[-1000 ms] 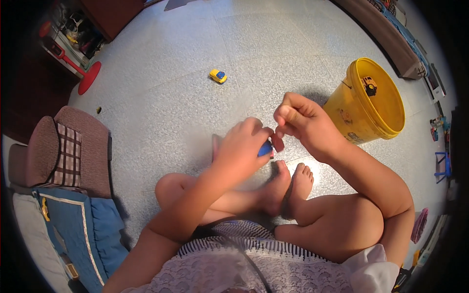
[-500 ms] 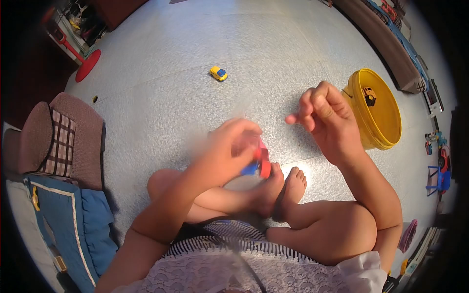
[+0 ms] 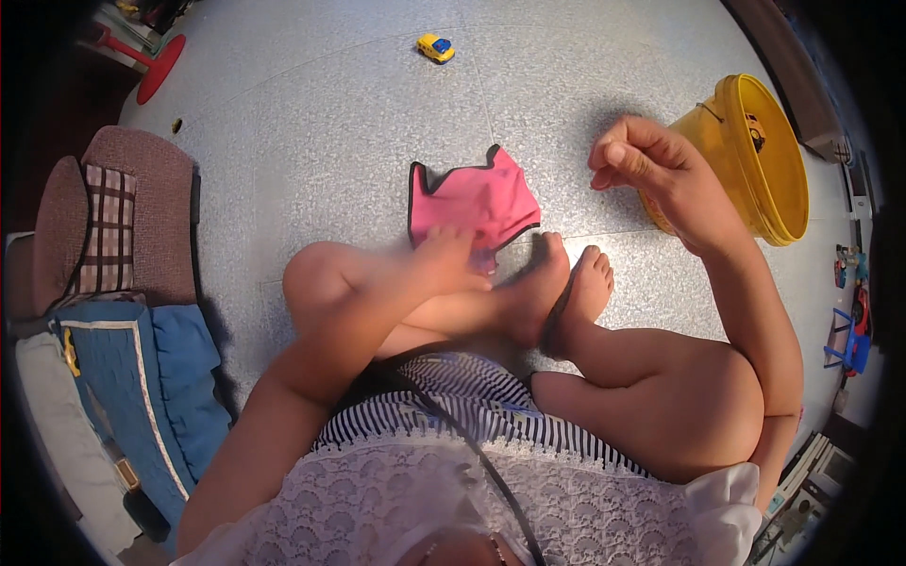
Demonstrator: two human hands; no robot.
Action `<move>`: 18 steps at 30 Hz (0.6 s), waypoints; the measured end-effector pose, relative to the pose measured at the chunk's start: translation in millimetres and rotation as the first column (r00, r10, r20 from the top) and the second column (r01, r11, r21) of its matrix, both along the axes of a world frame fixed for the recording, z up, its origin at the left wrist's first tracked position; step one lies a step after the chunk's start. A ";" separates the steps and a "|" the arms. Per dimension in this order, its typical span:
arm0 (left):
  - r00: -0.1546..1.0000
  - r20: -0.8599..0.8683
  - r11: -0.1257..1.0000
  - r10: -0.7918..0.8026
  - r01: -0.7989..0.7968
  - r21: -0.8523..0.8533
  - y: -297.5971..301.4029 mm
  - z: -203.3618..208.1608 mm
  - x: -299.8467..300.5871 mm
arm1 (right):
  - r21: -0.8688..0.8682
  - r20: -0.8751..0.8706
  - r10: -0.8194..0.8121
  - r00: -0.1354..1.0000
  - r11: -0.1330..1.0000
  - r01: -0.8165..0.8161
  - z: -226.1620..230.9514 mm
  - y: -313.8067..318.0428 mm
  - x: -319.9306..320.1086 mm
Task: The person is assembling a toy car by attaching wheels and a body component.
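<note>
A pink cloth (image 3: 477, 193) with black edging lies crumpled on the floor in front of my crossed legs. My left hand (image 3: 448, 264), smeared by motion, is over its near edge. Beside the thumb a small pinkish, partly see-through thing (image 3: 483, 259) shows, mostly hidden; I cannot tell whether the fingers hold it. Raised to the right, my right hand (image 3: 646, 165) has its fingers curled and the thumb laid against them, with nothing visible in it. It is nearest to the yellow bucket (image 3: 708, 151), whose mouth faces right.
A yellow toy car (image 3: 436, 49) with a blue part stands on the far floor. Inside the bucket is another small toy (image 3: 756, 132). A brown cushioned seat (image 3: 156, 198) and blue cloth (image 3: 113, 396) are at left, a red round base (image 3: 162, 71) beyond. Several toys (image 3: 854, 330) lie far right.
The red and blue toy seen by my left hand is no longer visible. The pink cloth now lies spread on the floor. My right hand's fingers have curled in more. The whole view has shifted.
</note>
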State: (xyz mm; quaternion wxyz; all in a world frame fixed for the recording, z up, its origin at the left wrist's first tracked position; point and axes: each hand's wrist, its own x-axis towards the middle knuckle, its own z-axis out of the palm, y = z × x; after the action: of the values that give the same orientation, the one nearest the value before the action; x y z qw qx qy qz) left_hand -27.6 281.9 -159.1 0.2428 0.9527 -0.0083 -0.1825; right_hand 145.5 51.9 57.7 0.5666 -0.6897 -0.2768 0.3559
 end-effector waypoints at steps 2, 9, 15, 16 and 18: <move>0.998 0.068 0.994 -0.015 0.008 0.110 0.7 -26.4 -3.6 | -0.053 0.000 0.105 0.994 0.993 -0.105 -2.2 0.6 -0.5; 0.924 -0.279 0.881 0.260 -0.346 -0.322 25.9 -11.7 4.3 | -0.152 0.015 0.155 0.988 0.977 -0.151 -9.5 -6.8 0.2; 0.938 0.262 0.906 0.227 -0.105 -0.409 18.3 34.9 4.9 | -0.331 0.310 0.272 0.911 0.929 -0.165 -20.7 -7.5 -6.7; 0.935 0.294 0.910 0.196 -0.062 -0.409 19.3 51.4 5.1 | -0.310 0.271 0.256 0.928 0.936 -0.168 -23.4 -3.5 -10.2; 0.906 0.383 0.860 0.177 0.047 -0.508 13.7 85.9 6.7 | -0.333 0.183 0.273 0.944 0.921 -0.201 -26.5 1.7 -13.6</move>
State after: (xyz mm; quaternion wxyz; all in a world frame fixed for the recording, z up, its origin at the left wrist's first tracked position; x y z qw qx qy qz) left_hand -20.9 295.6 -73.2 0.4826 0.8717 -0.0744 0.0423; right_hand 131.9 53.6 31.3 0.3684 -0.7671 -0.3620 0.3805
